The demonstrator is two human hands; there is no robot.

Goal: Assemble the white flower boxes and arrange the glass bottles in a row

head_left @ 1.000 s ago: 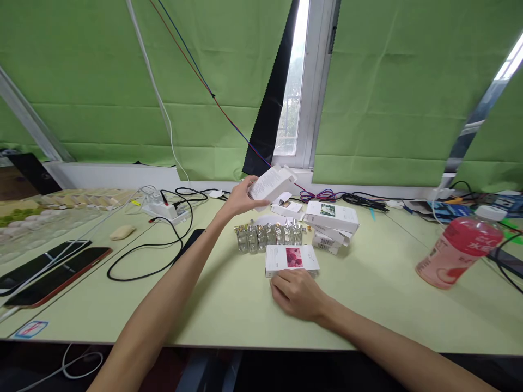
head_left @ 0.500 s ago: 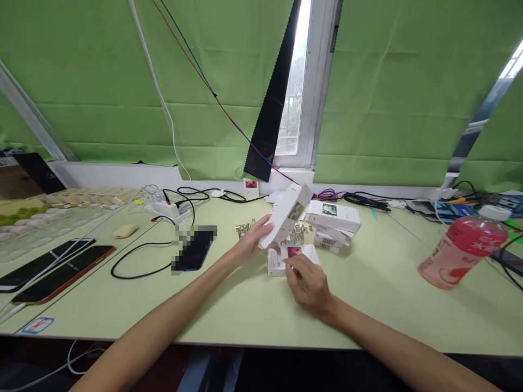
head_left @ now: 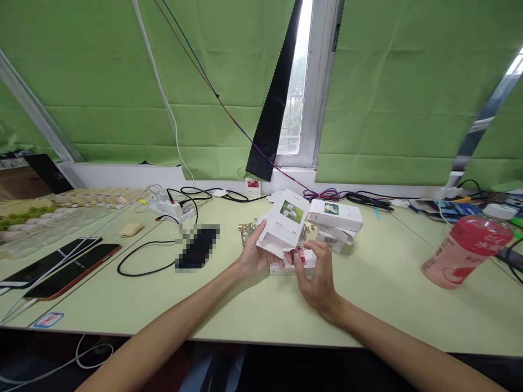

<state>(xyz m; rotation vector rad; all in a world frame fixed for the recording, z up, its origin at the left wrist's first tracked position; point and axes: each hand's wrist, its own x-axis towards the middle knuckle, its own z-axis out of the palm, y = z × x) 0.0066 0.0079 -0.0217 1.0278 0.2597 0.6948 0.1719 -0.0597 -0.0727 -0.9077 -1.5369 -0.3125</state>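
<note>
My left hand (head_left: 254,256) holds a white cardboard box (head_left: 281,228) with a picture of white flowers, tilted with its printed face toward me. At the box's lower end the end flap stands out. My right hand (head_left: 316,275) is at that lower edge, thumb and bent forefinger closed on its corner. Below both hands a second white box (head_left: 274,269) with a red picture lies flat on the table, partly covered by my fingers. Behind the held box, small gold and silver metallic pieces (head_left: 245,231) show in part.
More white boxes (head_left: 341,215) are stacked to the right. A pink drink bottle (head_left: 466,250) stands farther right. On the left lie phones (head_left: 73,269), a beige oval object (head_left: 131,230), a power strip (head_left: 169,208) with cables and egg-tray-like packaging (head_left: 49,228).
The held box has turned so that its flower picture faces me. My right hand has risen slightly to the box's lower edge, its fingers less curled.
</note>
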